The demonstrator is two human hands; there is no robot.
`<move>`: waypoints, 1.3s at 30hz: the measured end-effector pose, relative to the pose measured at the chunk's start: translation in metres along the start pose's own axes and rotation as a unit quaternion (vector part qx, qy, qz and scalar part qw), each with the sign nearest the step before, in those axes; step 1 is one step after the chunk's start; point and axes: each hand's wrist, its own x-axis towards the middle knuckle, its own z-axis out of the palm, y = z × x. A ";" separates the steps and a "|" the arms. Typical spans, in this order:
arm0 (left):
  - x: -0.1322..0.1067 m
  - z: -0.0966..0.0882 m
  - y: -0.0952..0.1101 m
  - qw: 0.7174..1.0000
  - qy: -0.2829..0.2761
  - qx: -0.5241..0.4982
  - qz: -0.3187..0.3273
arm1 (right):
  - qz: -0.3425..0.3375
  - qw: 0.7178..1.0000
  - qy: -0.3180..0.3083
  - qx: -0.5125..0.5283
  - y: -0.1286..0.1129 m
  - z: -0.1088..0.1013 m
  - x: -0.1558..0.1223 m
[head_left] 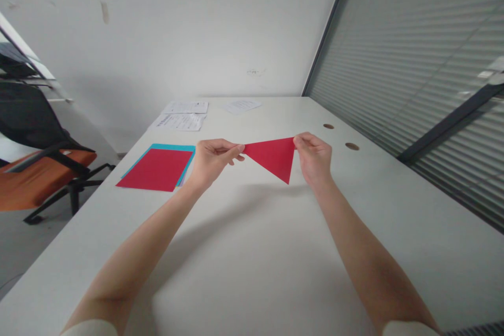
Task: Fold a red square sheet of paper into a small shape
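A red paper triangle [273, 157] hangs in the air above the white table [252, 252], its point turned down. My left hand [212, 160] pinches its left corner between thumb and fingers. My right hand [313, 157] pinches its right upper corner in the same way. Both hands are closed on the paper and held a little above the tabletop. To the left of my left hand lies a stack of coloured sheets [157, 168], red on top with a blue one showing beneath.
Printed white papers [183, 115] and another sheet [242, 106] lie at the table's far end. Two round cable holes [352, 146] sit on the right. An orange and black office chair [39, 168] stands left of the table. Window blinds run along the right side.
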 end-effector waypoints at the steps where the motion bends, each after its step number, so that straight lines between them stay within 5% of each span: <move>1: 0.000 0.000 0.001 1.000 0.000 -0.001 0.001 | 0.001 1.000 -0.002 0.000 -0.001 0.000 0.000; 13: -0.001 0.011 -0.002 0.999 -0.018 -0.036 -0.010 | 0.095 0.994 0.019 0.054 0.001 0.007 -0.001; 29: 0.002 0.008 -0.006 0.996 0.011 -0.075 -0.053 | 0.050 0.995 0.011 0.087 0.004 0.005 0.000; 36: 0.009 0.006 -0.022 0.988 0.063 -0.106 -0.095 | -0.055 0.995 0.071 -0.042 -0.004 0.005 -0.001; 39: 0.010 0.008 -0.030 0.976 -0.011 -0.118 -0.183 | -0.202 0.962 0.115 -0.146 -0.007 0.005 -0.008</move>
